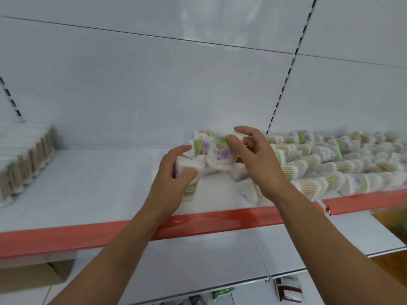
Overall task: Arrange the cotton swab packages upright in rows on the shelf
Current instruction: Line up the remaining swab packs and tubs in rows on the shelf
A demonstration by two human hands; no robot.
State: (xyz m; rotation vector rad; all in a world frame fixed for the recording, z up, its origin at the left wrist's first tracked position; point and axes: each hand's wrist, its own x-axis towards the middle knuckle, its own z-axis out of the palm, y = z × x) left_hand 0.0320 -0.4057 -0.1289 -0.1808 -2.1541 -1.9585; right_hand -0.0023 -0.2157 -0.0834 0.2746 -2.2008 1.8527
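While left grip (pixel 174 179), right grip (pixel 257 164) clasp packages (pixel 222 156)

The left hand (pixel 174 172) and right hand (pixel 259 164) are bare, as are both forearms running down to seven and five o'clock; fingernails seem short, though blurred.
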